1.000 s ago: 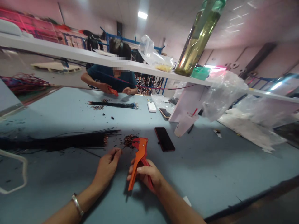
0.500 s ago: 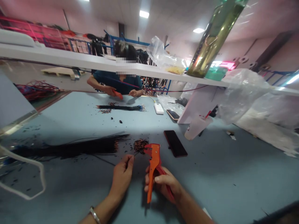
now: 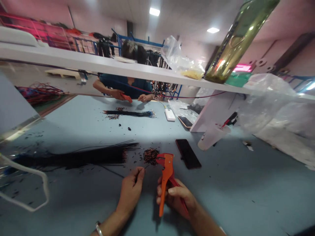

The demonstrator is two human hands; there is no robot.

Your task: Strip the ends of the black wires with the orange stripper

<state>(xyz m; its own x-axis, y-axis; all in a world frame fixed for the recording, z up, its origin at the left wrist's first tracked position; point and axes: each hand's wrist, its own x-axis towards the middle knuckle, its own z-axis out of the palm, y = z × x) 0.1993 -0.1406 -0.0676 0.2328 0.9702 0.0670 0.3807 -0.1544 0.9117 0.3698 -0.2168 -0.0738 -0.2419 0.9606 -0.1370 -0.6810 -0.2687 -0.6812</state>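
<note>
A green bottle [image 3: 240,44] stands on the shelf [image 3: 98,64] at one o'clock from the orange stripper [image 3: 167,173]; at twelve, a clear bag [image 3: 180,60] holds yellow bits [image 3: 193,74]; at two, a cup [image 3: 213,137] holds a red straw [image 3: 225,122]. The right hand [image 3: 181,197] curls its fingers round the stripper; the left hand's [image 3: 131,190] fingers pinch a black wire [image 3: 112,171].

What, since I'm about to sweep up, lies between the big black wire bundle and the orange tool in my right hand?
In the head view, a pile of clippings lies beside the orange tool, with loose scraps scattered nearer the black wire bundle.
</note>
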